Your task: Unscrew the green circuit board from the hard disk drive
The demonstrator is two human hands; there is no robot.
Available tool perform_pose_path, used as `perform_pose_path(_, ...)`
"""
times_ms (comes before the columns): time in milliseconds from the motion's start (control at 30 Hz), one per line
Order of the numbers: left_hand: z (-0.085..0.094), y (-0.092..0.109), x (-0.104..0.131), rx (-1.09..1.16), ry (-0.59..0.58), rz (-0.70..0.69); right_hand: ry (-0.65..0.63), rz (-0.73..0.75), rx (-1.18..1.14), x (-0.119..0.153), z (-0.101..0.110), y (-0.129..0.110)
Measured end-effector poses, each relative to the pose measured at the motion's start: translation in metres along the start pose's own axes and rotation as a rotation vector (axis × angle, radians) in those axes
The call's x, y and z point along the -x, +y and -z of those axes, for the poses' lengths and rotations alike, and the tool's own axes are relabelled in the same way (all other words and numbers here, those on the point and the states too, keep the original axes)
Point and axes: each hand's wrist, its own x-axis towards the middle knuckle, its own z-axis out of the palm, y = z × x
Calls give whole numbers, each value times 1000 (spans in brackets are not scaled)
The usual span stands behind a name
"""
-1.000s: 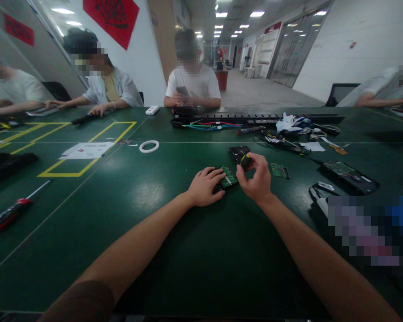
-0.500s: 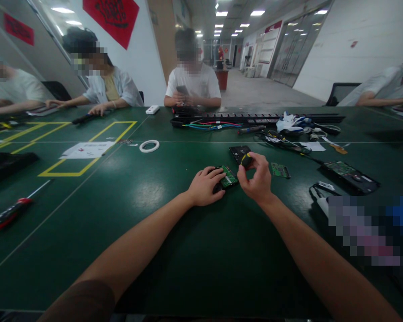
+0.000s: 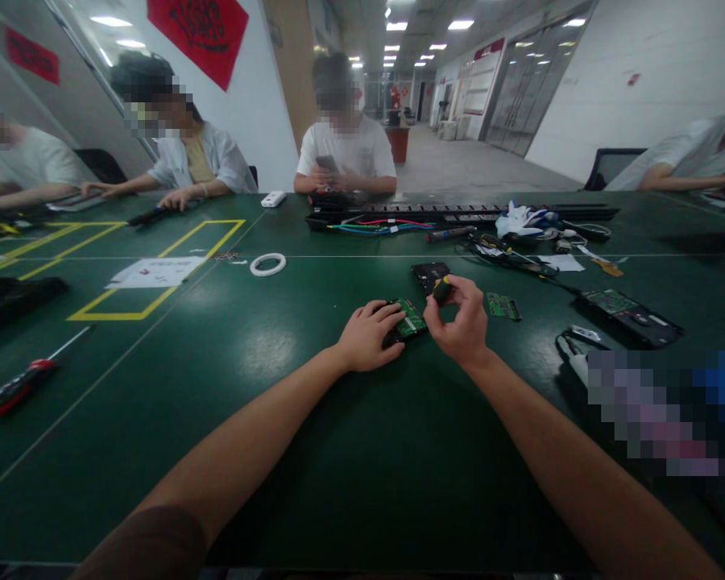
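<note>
Two grips — left hand clasped over circuit board, right hand in pinch around handle

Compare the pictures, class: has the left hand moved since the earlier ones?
No: the left hand shows no visible shift in any direction, judged against the tape roll lying beyond it.

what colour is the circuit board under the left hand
The circuit board is green; the head view shows it best.
</note>
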Motion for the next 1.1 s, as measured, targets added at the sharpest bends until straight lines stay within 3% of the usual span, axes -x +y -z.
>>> perform_pose_path(700,-3,0,-1,-7,5,1,-15,2,-92,-1,3,4)
perform_pose_path(1100,-4,-2,0,-1,16,-9,8,29,3,-4,3,-1)
